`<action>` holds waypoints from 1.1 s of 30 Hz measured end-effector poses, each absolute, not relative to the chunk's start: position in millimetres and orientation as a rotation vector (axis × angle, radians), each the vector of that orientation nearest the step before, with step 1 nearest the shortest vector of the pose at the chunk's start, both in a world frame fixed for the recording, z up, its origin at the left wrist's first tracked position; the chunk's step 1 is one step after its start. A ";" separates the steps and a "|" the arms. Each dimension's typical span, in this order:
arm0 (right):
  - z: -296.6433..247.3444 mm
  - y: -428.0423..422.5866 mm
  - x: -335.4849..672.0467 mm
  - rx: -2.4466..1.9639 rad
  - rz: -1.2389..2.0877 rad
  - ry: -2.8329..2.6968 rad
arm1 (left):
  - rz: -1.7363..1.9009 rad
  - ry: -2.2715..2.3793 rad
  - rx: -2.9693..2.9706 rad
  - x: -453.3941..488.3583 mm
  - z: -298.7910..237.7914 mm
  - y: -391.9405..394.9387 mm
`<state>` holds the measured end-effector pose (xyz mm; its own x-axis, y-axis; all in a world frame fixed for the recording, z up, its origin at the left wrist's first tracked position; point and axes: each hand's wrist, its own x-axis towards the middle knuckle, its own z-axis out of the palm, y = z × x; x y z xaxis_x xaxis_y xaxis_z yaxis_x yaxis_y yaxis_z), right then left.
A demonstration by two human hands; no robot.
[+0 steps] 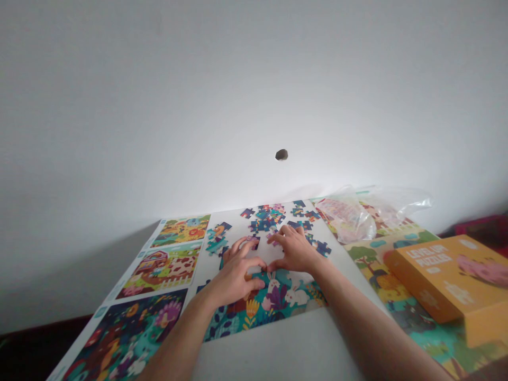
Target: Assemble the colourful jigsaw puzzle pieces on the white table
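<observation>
The jigsaw pieces [262, 225] at top centre looked like matt printed card, and the picture sheets [159, 270] at left like smooth, faintly sheened paper. At upper right, the clear plastic bag [391, 203] was thin, crinkled and glossy. The orange box [432, 278] at right was smooth matt card; the tabletop [273, 352] looked pale and smooth.

Teal puzzle pieces [226, 323] at lower centre show white rabbits and purple and yellow flowers, navy and teal loose pieces [262, 225] lie at upper centre, and an orange box [432, 280] at right bears white lettering and a pink patch.
</observation>
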<state>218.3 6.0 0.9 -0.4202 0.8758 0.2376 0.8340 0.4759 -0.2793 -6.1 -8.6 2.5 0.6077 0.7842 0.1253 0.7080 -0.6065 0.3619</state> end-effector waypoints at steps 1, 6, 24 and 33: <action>1.1 5.8 218.4 -1.403 0.187 -2.401 | 0.397 1.216 2.558 -6.6 2.3 -8.4; -1.5 6.3 218.8 -1.409 0.232 -2.397 | 0.395 1.211 2.550 -7.6 3.0 -7.9; -6.8 9.3 219.0 -1.495 0.203 -2.358 | 0.432 1.269 2.537 -11.7 -0.7 -7.1; -0.5 7.3 215.5 -1.640 0.170 -2.296 | 0.474 1.223 2.599 -9.4 2.1 -10.4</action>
<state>215.5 7.3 -0.5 -0.2938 0.9381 0.1835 0.9007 0.3359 -0.2753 -9.4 -10.4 2.1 0.5994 0.7773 0.1912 0.7028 -0.6254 0.3390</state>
